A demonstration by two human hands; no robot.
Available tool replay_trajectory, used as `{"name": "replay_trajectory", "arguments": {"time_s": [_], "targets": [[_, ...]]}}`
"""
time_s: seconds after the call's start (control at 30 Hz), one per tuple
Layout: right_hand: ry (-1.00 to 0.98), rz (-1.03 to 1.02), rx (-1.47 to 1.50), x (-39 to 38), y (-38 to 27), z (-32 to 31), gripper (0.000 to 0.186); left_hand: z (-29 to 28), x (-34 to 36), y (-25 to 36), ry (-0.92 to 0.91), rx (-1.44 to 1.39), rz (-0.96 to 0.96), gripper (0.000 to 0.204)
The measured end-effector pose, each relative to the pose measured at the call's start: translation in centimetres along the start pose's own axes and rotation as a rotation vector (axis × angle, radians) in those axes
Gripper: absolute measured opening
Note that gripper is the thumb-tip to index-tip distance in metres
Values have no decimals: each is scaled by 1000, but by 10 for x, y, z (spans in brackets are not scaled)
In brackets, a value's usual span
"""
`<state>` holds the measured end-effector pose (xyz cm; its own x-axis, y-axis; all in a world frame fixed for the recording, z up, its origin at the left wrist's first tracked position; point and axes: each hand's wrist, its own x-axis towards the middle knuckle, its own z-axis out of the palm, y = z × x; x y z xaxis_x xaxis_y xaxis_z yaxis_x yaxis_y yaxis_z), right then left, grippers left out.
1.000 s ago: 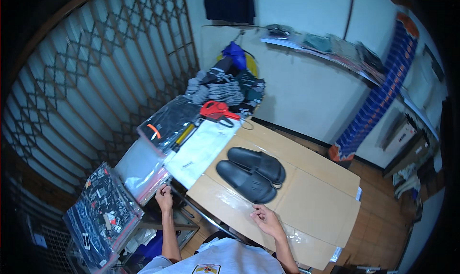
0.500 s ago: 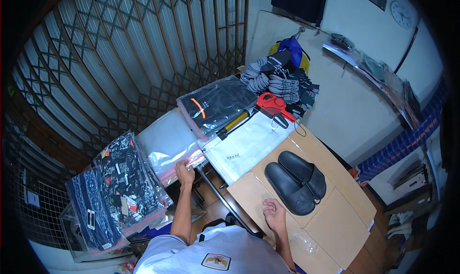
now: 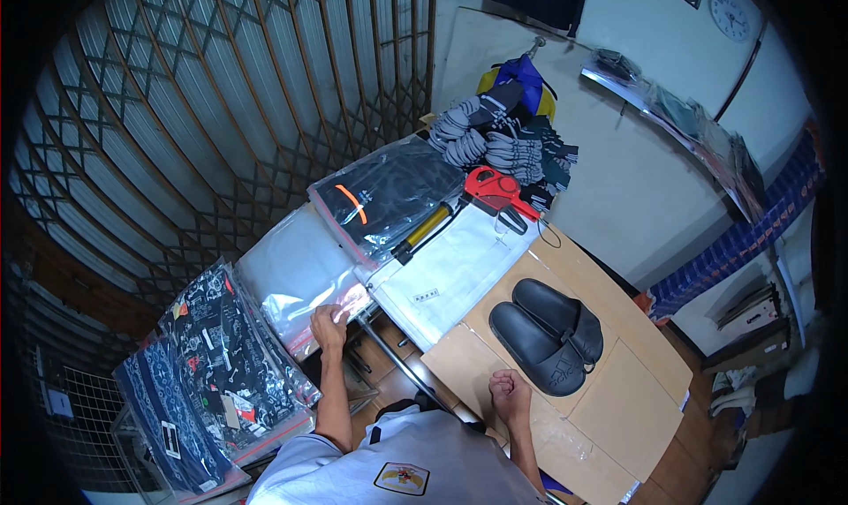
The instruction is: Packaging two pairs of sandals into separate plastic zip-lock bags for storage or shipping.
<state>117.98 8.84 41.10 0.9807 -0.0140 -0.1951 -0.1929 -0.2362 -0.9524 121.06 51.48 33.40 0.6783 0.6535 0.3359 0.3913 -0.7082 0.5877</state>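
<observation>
My left hand [image 3: 329,330] is at the near edge of a stack of clear plastic bags [image 3: 296,262], its fingers bent and pinched at that edge. Over the cardboard-covered table top [image 3: 618,425], my right hand [image 3: 511,397] is closed with the fingers curled in, and nothing shows in it. A pair of black slide sandals [image 3: 546,337] lies on the cardboard, just beyond my right hand. To the right of the bags, a white packaged sheet [image 3: 442,284] carries a red price-label gun [image 3: 499,192] and a yellow and black cylinder [image 3: 424,231].
Bagged dark patterned cloths [image 3: 221,355] are at the left. A dark bagged garment [image 3: 389,192] and bundled grey and black socks [image 3: 495,147] lie toward the back. A folding metal gate [image 3: 265,90] stands behind the table. A metal bar [image 3: 393,350] runs along the table's near side.
My left hand has shifted slightly toward me and left along the bags' edge, its fingers more bent. My right hand's fingers have curled tighter. The view has turned a little.
</observation>
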Motion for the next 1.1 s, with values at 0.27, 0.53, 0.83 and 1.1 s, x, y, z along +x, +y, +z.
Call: {"name": "replay_trajectory", "arguments": {"time_s": [0.27,0.53,0.83,1.1], "targets": [[136,-46,-283,-2,-24,9,12,14,4,-16,-10,-89,-106,11],[187,-45,-281,-4,-23,12,15,10,21,-3,399,-276,-371,21],[78,-24,-79,-7,-19,8,25,-64,-9,176,8,-609,-64,17],[185,-166,-40,-21,-127,-37,53,-86,-99,291,-602,-803,358,13]]}}
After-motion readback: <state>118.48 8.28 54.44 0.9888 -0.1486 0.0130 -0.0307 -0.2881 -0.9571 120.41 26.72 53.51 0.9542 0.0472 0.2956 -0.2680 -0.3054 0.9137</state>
